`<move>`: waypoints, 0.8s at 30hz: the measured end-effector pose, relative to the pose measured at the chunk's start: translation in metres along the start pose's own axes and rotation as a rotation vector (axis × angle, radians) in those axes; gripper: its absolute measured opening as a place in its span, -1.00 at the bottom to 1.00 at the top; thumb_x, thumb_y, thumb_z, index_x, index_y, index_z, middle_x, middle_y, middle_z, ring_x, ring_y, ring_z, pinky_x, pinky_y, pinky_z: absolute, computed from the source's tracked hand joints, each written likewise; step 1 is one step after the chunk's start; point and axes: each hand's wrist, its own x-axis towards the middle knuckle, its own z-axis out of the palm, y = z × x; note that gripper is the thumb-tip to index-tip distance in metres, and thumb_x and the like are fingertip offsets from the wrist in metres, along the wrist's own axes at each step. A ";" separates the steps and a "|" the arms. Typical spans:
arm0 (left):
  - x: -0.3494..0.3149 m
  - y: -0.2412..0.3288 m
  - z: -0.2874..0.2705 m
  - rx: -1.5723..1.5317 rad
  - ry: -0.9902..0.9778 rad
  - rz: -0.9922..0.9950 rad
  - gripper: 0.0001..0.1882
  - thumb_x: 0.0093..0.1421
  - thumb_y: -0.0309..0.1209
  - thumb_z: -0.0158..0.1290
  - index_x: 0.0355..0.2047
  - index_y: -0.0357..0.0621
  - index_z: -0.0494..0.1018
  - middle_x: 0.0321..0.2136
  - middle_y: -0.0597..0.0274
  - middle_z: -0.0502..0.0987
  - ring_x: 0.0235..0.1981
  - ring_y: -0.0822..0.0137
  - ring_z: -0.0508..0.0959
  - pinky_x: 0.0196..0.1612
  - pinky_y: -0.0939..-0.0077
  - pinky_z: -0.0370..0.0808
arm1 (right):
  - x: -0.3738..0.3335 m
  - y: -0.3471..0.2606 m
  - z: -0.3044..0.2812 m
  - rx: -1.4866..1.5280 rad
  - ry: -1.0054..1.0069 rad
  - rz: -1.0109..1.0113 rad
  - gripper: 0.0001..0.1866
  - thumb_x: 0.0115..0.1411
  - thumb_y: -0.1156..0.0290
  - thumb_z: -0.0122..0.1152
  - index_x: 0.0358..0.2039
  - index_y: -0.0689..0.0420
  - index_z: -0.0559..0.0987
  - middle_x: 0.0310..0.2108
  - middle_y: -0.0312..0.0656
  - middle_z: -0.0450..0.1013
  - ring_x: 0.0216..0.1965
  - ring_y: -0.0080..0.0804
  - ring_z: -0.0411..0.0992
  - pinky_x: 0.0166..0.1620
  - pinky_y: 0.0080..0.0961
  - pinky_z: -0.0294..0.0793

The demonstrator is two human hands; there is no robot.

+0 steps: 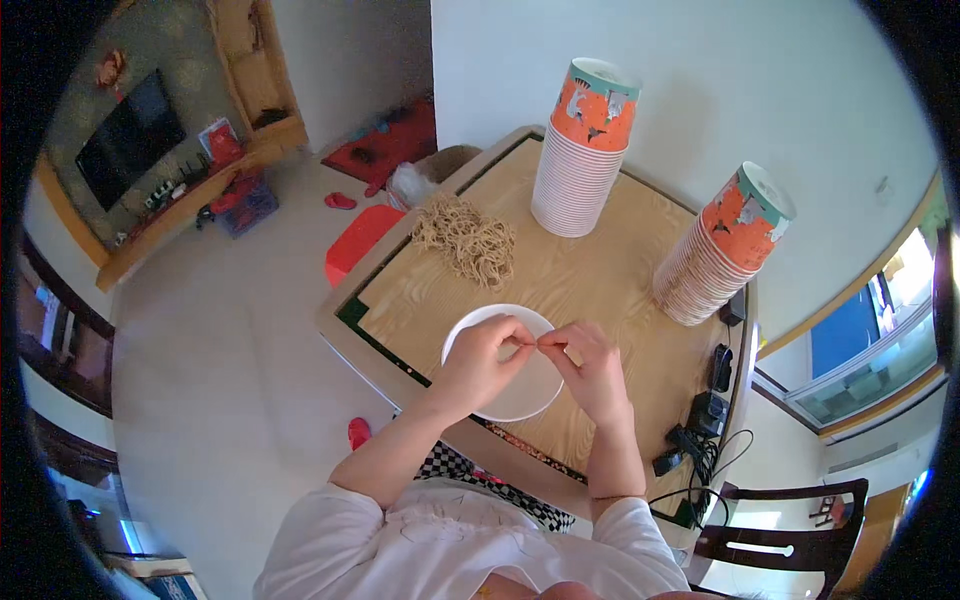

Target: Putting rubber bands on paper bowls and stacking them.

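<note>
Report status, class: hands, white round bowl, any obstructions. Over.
Left hand, right hand pinched, nearly meeting above bowl; anything held too small to tell. Bowl on wood-grain table. Tan stringy tangle beyond bowl, not blocking hands.

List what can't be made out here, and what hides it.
All in the head view:
Anything between the left hand and right hand: too small at the fingertips to tell.
Part of the white bowl: behind the left hand.
Lower tubs' printed sides in the taller stack: hidden by nesting.
Dark chair's lower part: cut off by the lower edge.
</note>
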 end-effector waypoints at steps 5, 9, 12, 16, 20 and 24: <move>0.004 0.001 0.007 -0.197 -0.049 -0.164 -0.91 0.05 -0.52 0.08 -0.41 -0.24 0.42 -0.57 0.27 0.47 -0.55 0.50 0.46 -0.43 0.63 0.41 | 0.008 0.003 -0.010 -0.076 0.020 -0.111 -0.92 -0.01 0.51 0.21 -0.45 0.18 0.53 -0.50 -0.16 0.44 -0.44 -0.22 0.40 -0.34 -0.41 0.36; 0.009 -0.004 0.012 -0.072 -0.012 -0.156 -0.92 0.05 -0.50 0.10 -0.42 -0.21 0.46 -0.72 0.40 0.30 -0.66 0.57 0.27 -0.58 0.65 0.25 | 0.009 0.024 -0.005 -0.065 0.011 -0.129 -0.92 0.01 0.48 0.18 -0.48 0.20 0.50 -0.50 -0.13 0.43 -0.44 -0.16 0.38 -0.34 -0.36 0.34; 0.013 -0.010 0.018 0.006 -0.019 -0.153 -0.94 0.03 -0.49 0.12 -0.46 -0.18 0.48 -0.76 0.38 0.26 -0.69 0.54 0.25 -0.60 0.62 0.21 | 0.008 0.030 -0.004 -0.108 -0.024 -0.073 -0.89 0.05 0.44 0.14 -0.48 0.22 0.47 -0.51 -0.08 0.42 -0.43 -0.08 0.37 -0.33 -0.31 0.33; 0.024 -0.019 0.023 0.211 -0.070 -0.067 -0.88 0.01 -0.43 0.14 -0.45 -0.18 0.48 -0.71 0.25 0.40 -0.67 0.40 0.38 -0.58 0.50 0.31 | 0.012 0.047 -0.006 -0.224 -0.106 0.152 -0.86 0.09 0.38 0.09 -0.44 0.19 0.46 -0.47 -0.04 0.44 -0.39 -0.04 0.40 -0.32 -0.25 0.35; 0.036 -0.031 0.026 0.400 -0.186 -0.101 -0.86 0.00 -0.38 0.13 -0.45 -0.18 0.47 -0.65 0.13 0.45 -0.61 0.20 0.47 -0.52 0.36 0.38 | 0.008 0.078 -0.011 -0.300 -0.190 0.253 -0.85 0.08 0.36 0.10 -0.36 0.13 0.50 -0.40 -0.06 0.47 -0.33 -0.08 0.44 -0.29 -0.25 0.40; 0.042 -0.036 0.032 0.477 -0.279 -0.135 -0.93 -0.03 -0.44 0.04 -0.56 -0.15 0.44 -0.54 0.13 0.50 -0.44 0.10 0.52 -0.38 0.26 0.44 | 0.007 0.088 -0.009 -0.324 -0.308 0.252 -0.81 0.06 0.35 0.12 -0.29 0.08 0.53 -0.38 -0.09 0.49 -0.32 -0.11 0.45 -0.27 -0.27 0.42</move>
